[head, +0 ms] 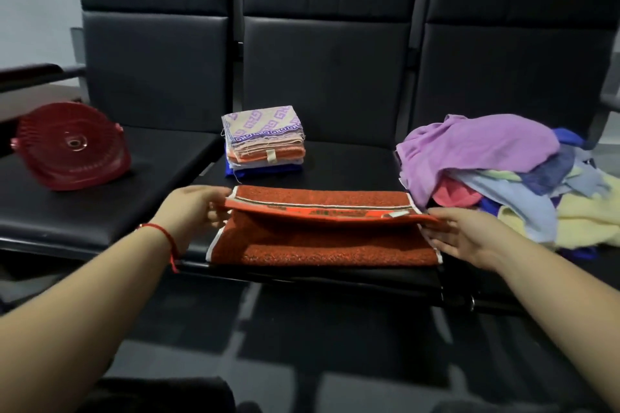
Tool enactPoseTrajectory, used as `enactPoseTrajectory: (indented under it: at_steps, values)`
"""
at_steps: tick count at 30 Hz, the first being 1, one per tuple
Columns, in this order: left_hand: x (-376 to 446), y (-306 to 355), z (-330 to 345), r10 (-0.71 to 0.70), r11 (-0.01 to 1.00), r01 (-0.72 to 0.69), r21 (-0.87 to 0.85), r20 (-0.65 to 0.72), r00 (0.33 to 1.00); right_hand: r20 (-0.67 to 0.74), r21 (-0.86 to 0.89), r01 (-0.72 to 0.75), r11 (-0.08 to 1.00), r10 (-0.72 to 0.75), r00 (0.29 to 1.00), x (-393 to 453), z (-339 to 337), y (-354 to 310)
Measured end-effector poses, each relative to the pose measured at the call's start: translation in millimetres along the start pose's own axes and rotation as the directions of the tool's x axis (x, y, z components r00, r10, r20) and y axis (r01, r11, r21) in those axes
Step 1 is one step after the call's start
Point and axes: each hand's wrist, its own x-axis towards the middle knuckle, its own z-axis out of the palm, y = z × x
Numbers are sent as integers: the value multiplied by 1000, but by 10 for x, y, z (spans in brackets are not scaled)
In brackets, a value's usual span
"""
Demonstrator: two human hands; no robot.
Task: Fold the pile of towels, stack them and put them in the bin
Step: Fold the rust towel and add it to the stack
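Note:
An orange-red towel [322, 241] lies across the front of the middle black seat, its far half lifted and doubled toward me. My left hand [194, 208] pinches the raised left corner. My right hand [466, 235] pinches the raised right corner. Behind the towel stands a stack of folded towels [265, 144], topped by a beige one with a purple pattern. A loose pile of unfolded towels [503, 174], purple on top with blue, yellow and pink below, covers the right seat. A red slatted bin [70, 147] lies tipped on the left seat.
Three black padded seats [342, 161] with tall backs form a row. A dark armrest and a pale wall are at the far left. The tiled floor lies below the seats' front edge.

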Motion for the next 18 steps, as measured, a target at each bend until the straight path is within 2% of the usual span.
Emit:
enactPoseTrajectory:
  at_steps: [2,4,7,10,14,18]
  values:
    - [-15,-175,-48,25,983,-17,184,-39,999,14,-176,-29,984,32,999,-25,-16,117]
    - [-4,-352,-103,14,920,4,392,-42,999,4,-346,-33,938,36,999,-39,-33,198]
    - [22,-481,-162,-103,811,72,580,22,994,-12,-483,-3,876,-3,1000,-32,-59,251]
    - [60,-490,-201,-189,755,128,643,27,982,-35,-545,-1,839,-22,999,-21,-32,271]
    - [61,-484,-192,-228,732,183,657,-16,973,-118,-688,14,726,-131,984,53,19,279]
    - [48,-464,-176,-283,775,245,582,-26,959,-150,-605,-76,793,-20,988,81,30,271]
